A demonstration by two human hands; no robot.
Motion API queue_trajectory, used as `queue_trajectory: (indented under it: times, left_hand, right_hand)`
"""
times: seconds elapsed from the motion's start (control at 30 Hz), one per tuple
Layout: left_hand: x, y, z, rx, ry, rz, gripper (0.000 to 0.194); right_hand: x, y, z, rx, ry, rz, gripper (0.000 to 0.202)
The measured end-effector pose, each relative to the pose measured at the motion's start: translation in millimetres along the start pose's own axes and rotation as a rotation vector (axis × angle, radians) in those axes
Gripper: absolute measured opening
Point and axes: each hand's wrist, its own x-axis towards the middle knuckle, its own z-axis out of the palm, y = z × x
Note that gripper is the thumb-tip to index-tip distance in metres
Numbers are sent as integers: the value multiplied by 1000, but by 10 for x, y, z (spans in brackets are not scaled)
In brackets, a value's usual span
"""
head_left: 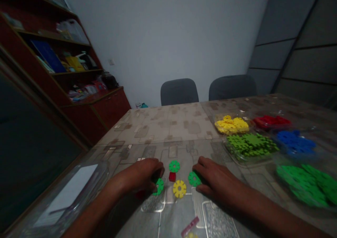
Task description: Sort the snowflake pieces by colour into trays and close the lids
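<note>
My left hand (146,174) is curled round the outer edge of a green notched disc (159,186), which it partly covers. Opposite it, my right hand (214,178) grips the edge of another green notched disc (193,179) between thumb and fingers. Between the hands lie a third green notched disc (174,166), a small red block (172,177) just below it, and a yellow notched disc (179,189) nearer to me. Under my left wrist, a dark red piece (141,194) shows in part.
At right stand clear tubs of yellow discs (231,124), red pieces (272,122), light green pieces (251,145), blue pieces (296,142) and green discs (308,185). A clear container (71,192) with white paper lies left. A pinkish strip (190,226) is at the near edge. Two chairs (179,92) stand behind the table.
</note>
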Motion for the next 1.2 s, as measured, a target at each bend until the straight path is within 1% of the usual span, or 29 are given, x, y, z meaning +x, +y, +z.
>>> queue_trajectory:
  times: [0.1, 0.2, 0.33, 0.47, 0.53, 0.6, 0.7, 0.77, 0.87, 1.0, 1.1, 1.2]
  left_hand:
    - [-16, 12, -8, -45, -2, -10, 24]
    - [-11, -7, -19, -90, 9, 2, 19]
    - [18, -95, -58, -108, 108, 36, 14]
    - [37, -160, -110, -116, 196, 64, 7]
    - [56, -164, -119, -119, 244, 77, 4]
    - [86, -162, -112, -126, 284, 92, 4]
    - [139, -166, -84, -144, 314, 115, 1]
    - [164, -175, -70, -162, 322, 122, 2]
    - [172, -179, -73, -198, 332, 126, 2]
    - [170, -140, -75, -275, 358, 116, 3]
    - [202, -68, -22, -359, 382, 110, 8]
    - [234, 52, 74, -461, 370, 138, 10]
  right_hand:
    - [16, 54, 22, 67, 22, 5, 22]
    - [65, 131, 62, 146, 53, 17, 23]
    - [201, 170, 112, 232, 77, 1, 15]
    - [426, 89, 103, 265, 59, -45, 18]
    - [563, 28, 95, 245, 30, -68, 22]
    - [697, -29, 98, 203, -12, -80, 20]
    - [850, -92, 123, 131, -67, -60, 21]
    - [905, -111, 148, 104, -79, -30, 23]
    - [926, -94, 184, 118, -55, -6, 25]
    - [839, -12, 202, 209, 44, -30, 17]
    - [702, 19, 173, 310, 115, -75, 8]
    - [565, -20, 128, 410, 179, -110, 15]
